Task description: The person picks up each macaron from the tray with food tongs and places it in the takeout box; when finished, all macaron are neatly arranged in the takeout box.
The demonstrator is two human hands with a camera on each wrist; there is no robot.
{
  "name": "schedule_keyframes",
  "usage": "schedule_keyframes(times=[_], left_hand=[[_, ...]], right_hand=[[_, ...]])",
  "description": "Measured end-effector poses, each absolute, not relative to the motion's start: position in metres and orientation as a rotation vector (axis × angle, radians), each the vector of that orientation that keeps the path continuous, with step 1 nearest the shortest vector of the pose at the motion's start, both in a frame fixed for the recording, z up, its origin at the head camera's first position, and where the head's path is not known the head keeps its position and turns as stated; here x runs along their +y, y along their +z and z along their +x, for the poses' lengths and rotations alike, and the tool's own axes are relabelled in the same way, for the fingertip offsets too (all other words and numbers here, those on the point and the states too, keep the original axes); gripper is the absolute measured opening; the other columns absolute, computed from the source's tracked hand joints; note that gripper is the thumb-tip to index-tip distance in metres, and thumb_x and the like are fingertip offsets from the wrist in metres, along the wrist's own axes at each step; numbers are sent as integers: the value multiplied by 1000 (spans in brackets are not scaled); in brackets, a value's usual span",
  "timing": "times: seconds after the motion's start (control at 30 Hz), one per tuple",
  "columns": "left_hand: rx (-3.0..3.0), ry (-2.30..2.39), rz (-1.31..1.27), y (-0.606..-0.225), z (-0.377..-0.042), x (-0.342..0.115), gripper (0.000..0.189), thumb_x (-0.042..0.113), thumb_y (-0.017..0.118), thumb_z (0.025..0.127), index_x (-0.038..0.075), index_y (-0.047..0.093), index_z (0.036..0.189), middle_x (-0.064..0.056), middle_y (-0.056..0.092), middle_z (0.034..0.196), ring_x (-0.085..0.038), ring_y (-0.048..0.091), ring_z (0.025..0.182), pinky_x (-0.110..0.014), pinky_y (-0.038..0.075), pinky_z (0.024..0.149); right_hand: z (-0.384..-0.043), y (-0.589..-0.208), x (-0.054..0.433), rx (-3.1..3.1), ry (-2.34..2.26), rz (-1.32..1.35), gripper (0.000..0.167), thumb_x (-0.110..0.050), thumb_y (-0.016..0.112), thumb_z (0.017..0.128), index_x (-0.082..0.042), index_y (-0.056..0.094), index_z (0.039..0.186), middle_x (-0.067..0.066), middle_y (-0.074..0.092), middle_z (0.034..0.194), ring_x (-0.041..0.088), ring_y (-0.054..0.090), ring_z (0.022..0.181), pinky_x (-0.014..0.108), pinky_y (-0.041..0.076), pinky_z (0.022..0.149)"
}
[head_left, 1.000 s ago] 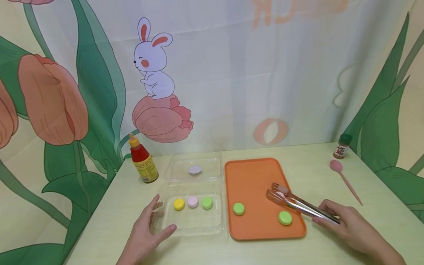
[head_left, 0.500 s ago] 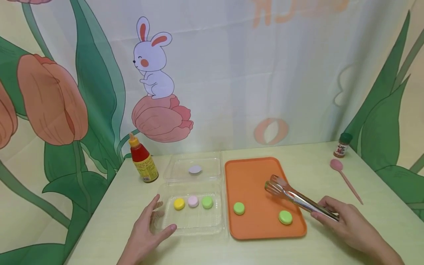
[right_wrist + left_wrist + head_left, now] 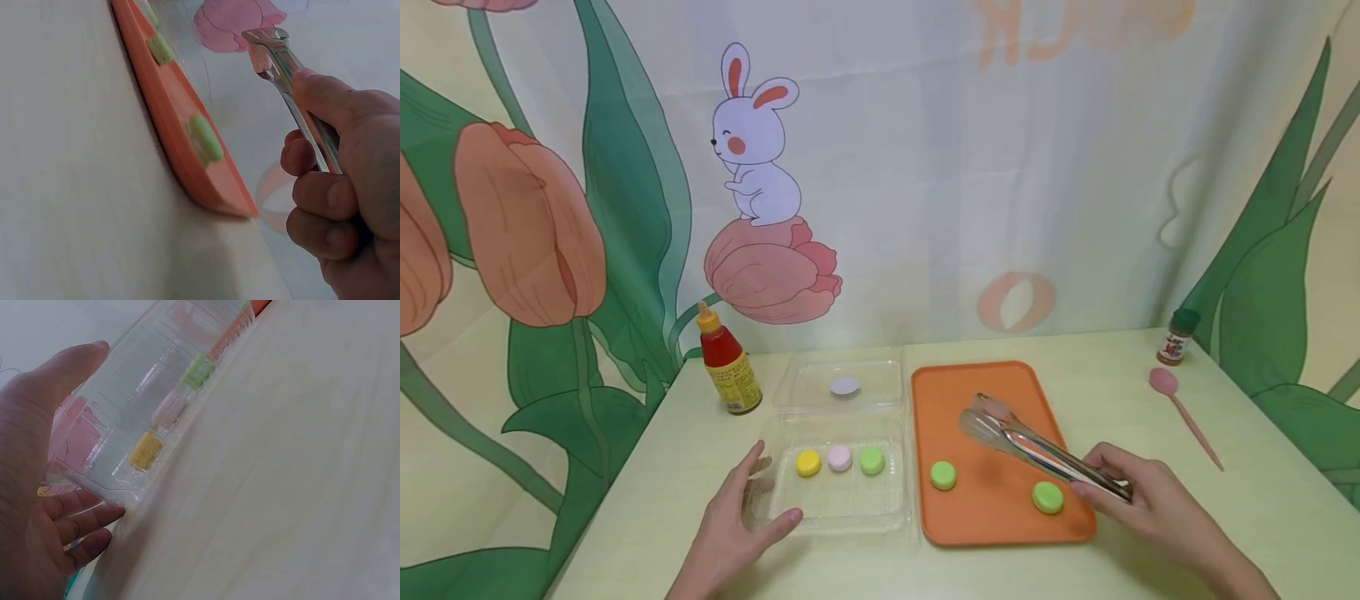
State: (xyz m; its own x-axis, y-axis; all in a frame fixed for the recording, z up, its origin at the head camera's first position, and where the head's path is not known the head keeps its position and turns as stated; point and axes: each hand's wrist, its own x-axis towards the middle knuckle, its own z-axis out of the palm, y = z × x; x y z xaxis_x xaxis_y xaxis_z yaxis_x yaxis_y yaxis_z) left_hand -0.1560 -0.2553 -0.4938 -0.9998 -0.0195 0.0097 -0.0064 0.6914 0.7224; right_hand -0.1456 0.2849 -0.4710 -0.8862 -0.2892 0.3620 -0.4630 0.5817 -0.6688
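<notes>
My right hand (image 3: 1157, 508) grips metal tongs (image 3: 1045, 454) above the orange tray (image 3: 992, 529). In the right wrist view, a pale pink patch shows between the ends of the tongs (image 3: 294, 81); what it is cannot be made out clearly. Two green macarons (image 3: 1047, 497) lie apart on the tray. My left hand (image 3: 730, 521), thumb and fingers spread, is at the left side of a clear plastic box (image 3: 831, 521) with its lid folded back. Inside the box, a yellow macaron (image 3: 808, 463), a pink macaron (image 3: 840, 458) and a green macaron (image 3: 872, 460) stand in a row.
A red sauce bottle (image 3: 730, 371) with a yellow label stands at the back left. A small white oval (image 3: 844, 386) is on the box's lid. At the right are a pink spoon (image 3: 1183, 417) and a green-capped jar (image 3: 1177, 337). A printed curtain (image 3: 887, 167) hangs behind the table.
The tongs have risen from the tray's right side and moved left with my right hand. The pink macaron between their ends no longer shows on the tray. My left hand stays put.
</notes>
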Motion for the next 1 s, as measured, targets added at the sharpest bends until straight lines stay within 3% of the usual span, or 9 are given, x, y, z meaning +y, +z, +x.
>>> schedule_keyframes(times=[0.2, 0.37, 0.5, 0.7, 1.0], left_hand=[[-2874, -1225, 15, -493, -156, -256, 120, 64, 89, 88, 23, 22, 178, -14, 52, 168, -38, 58, 149, -68, 46, 124], [-2882, -1228, 30, -493, -155, -255, 120, 64, 89, 88, 24, 21, 179, -14, 51, 169, -39, 57, 150, -69, 45, 125], [-2888, -1222, 45, -492, -156, -254, 121, 65, 89, 88, 24, 20, 179, -14, 51, 170, -39, 57, 150, -70, 45, 124], [-2901, -1208, 47, -493, -157, -253, 122, 67, 88, 88, 22, 19, 179, -16, 50, 170, -42, 54, 151, -71, 46, 123], [-2874, -1209, 21, -494, -156, -256, 122, 67, 89, 86, 24, 21, 179, -14, 51, 170, -40, 55, 152, -69, 44, 126]], right_hand=[[-156, -460, 257, -2564, 1279, 778, 11, -19, 81, 104, -22, 71, 105, -11, 69, 79, 3, 54, 66, 22, 44, 52], [-167, -446, 226, -2594, 1385, 895, 11, -25, 79, 106, -18, 71, 107, -13, 63, 77, -1, 47, 57, 21, 41, 46], [-174, -435, 198, -2628, 1427, 987, 12, -31, 77, 108, -21, 71, 109, -9, 70, 83, -1, 40, 54, 20, 37, 45], [-182, -434, 159, -2636, 1270, 1054, 14, -44, 77, 106, -34, 67, 103, -15, 69, 83, 1, 48, 62, 19, 40, 52], [-191, -441, 120, -2690, 1114, 1160, 23, -53, 76, 104, -33, 65, 100, -21, 63, 79, -2, 46, 63, 15, 35, 55]])
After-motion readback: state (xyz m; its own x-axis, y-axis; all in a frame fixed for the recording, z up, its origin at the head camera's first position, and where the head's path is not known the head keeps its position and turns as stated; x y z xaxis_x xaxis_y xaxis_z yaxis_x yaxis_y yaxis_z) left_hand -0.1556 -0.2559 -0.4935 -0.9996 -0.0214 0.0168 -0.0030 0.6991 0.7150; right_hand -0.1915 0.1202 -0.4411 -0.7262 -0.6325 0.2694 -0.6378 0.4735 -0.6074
